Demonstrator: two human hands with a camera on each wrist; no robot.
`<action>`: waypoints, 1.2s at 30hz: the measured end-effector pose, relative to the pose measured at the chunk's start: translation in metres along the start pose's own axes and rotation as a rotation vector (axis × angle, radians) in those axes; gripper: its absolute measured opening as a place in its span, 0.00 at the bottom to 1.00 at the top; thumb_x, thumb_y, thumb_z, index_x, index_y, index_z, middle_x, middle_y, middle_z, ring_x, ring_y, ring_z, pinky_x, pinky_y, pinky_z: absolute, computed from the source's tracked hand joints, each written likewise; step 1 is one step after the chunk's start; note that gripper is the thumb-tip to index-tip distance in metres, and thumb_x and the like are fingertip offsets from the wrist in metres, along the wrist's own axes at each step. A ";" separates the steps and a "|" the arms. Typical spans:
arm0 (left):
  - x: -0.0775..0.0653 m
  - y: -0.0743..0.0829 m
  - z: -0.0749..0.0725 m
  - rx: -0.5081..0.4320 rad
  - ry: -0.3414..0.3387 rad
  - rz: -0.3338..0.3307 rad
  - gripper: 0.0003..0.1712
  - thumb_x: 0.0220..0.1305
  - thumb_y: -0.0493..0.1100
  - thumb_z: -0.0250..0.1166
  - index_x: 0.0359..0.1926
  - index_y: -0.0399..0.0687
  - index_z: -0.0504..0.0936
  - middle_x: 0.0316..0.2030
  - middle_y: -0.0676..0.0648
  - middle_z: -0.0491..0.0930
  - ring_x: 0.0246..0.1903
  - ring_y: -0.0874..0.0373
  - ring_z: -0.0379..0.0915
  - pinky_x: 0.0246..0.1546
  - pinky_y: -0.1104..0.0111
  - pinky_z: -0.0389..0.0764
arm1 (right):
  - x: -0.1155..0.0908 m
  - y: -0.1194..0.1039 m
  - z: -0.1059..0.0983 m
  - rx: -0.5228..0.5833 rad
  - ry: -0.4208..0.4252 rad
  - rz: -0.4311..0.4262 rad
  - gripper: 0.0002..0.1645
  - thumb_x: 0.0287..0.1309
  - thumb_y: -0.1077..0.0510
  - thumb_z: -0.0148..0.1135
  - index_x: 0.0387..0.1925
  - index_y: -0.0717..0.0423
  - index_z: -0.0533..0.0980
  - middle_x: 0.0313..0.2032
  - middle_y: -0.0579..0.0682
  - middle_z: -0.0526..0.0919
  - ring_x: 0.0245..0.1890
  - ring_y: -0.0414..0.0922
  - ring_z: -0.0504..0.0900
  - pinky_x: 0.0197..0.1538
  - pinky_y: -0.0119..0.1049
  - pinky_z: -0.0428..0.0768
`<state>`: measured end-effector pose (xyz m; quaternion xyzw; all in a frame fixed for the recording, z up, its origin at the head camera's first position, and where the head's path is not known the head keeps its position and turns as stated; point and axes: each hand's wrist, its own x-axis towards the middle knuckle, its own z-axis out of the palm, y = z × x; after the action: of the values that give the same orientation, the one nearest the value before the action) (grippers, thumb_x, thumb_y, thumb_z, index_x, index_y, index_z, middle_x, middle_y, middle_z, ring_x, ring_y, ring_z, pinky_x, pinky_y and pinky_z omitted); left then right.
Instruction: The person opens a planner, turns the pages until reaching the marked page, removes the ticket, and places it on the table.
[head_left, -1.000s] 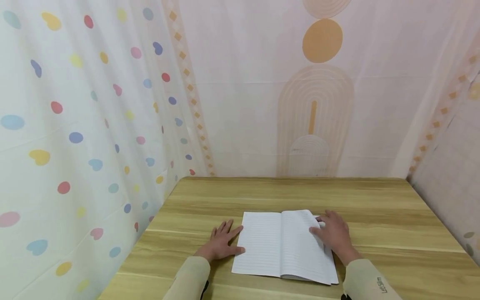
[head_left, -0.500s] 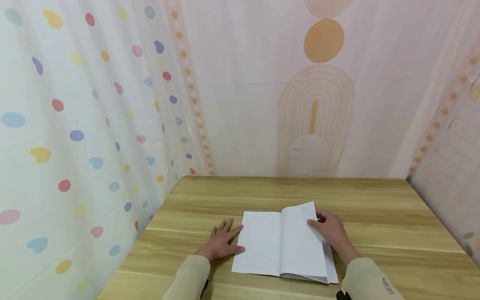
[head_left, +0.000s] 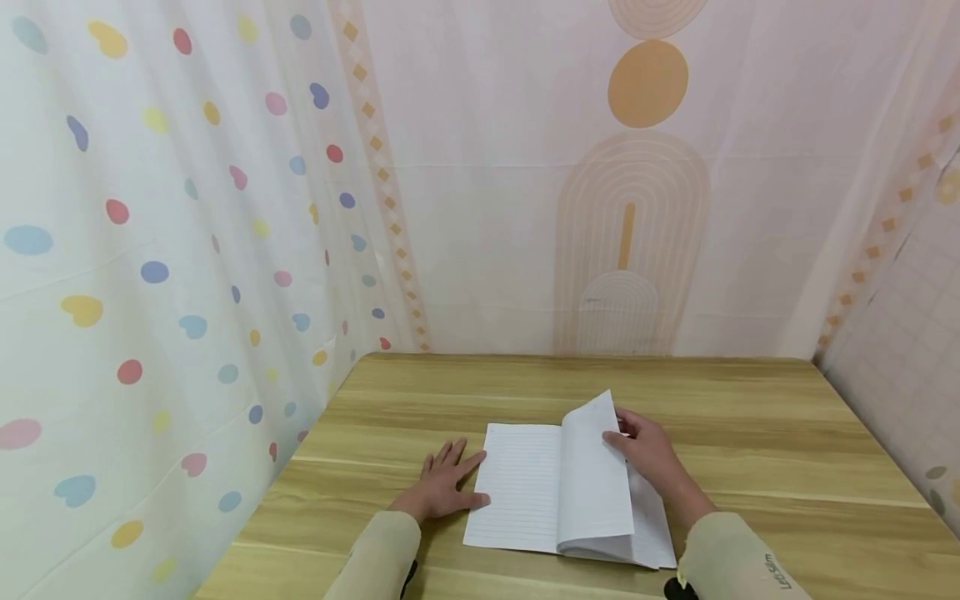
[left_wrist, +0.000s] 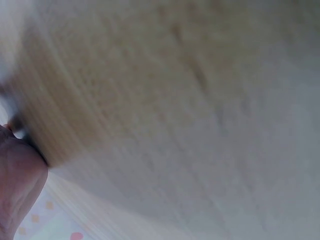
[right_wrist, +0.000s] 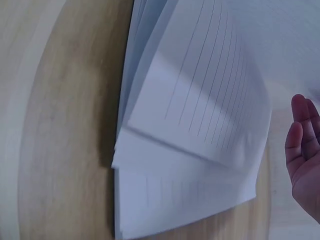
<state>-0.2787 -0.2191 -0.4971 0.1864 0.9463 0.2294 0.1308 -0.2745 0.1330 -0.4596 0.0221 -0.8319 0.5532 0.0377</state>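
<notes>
- Left hand [head_left: 448, 490] spread out, touching the open notebook [head_left: 516, 487].
- Right hand [head_left: 654, 454] pinches a raised page [head_left: 596, 479].
- Notebook lies on the surface [head_left: 435, 390].

Wood-grain table [head_left: 750, 433], spotted curtain [head_left: 172, 175] at left, pale arch-patterned curtain [head_left: 480, 242] behind

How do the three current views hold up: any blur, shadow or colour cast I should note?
Head: soft, fairly even light, notebook reasonably clear, ruled lines faint, no clear lines on the lifted page; left wrist: table badly blurred, grain smeared; right wrist: bluish cast, some ruled lines readable, dark shadow on the table along the notebook's edge.
</notes>
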 end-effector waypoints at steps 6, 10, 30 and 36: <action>-0.001 -0.001 0.001 -0.007 0.008 0.007 0.47 0.63 0.64 0.65 0.76 0.51 0.59 0.77 0.35 0.41 0.75 0.35 0.30 0.69 0.38 0.33 | -0.001 -0.011 0.007 0.069 -0.040 0.012 0.32 0.66 0.61 0.60 0.69 0.63 0.67 0.55 0.62 0.79 0.50 0.51 0.78 0.46 0.36 0.79; -0.001 -0.001 0.000 -0.014 0.010 0.005 0.47 0.63 0.64 0.65 0.76 0.51 0.60 0.77 0.35 0.41 0.75 0.35 0.30 0.69 0.38 0.32 | -0.002 -0.017 0.011 0.136 -0.063 -0.005 0.32 0.67 0.61 0.60 0.71 0.60 0.66 0.58 0.62 0.78 0.52 0.52 0.77 0.45 0.35 0.79; -0.002 -0.001 -0.001 -0.028 0.014 0.015 0.47 0.63 0.63 0.66 0.76 0.49 0.60 0.77 0.34 0.42 0.75 0.34 0.30 0.69 0.38 0.32 | -0.017 -0.008 0.051 -0.136 -0.159 -0.279 0.27 0.72 0.52 0.56 0.67 0.59 0.71 0.59 0.58 0.79 0.62 0.58 0.74 0.65 0.57 0.67; 0.000 -0.004 0.000 -0.041 0.030 0.025 0.41 0.66 0.55 0.64 0.75 0.48 0.62 0.76 0.35 0.44 0.75 0.35 0.32 0.70 0.39 0.33 | -0.027 0.002 0.061 -0.657 -0.336 -0.482 0.31 0.60 0.43 0.65 0.61 0.52 0.77 0.63 0.58 0.75 0.68 0.62 0.64 0.68 0.68 0.49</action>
<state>-0.2799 -0.2228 -0.4988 0.1922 0.9408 0.2533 0.1176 -0.2503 0.0779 -0.4874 0.2918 -0.9293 0.2235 0.0350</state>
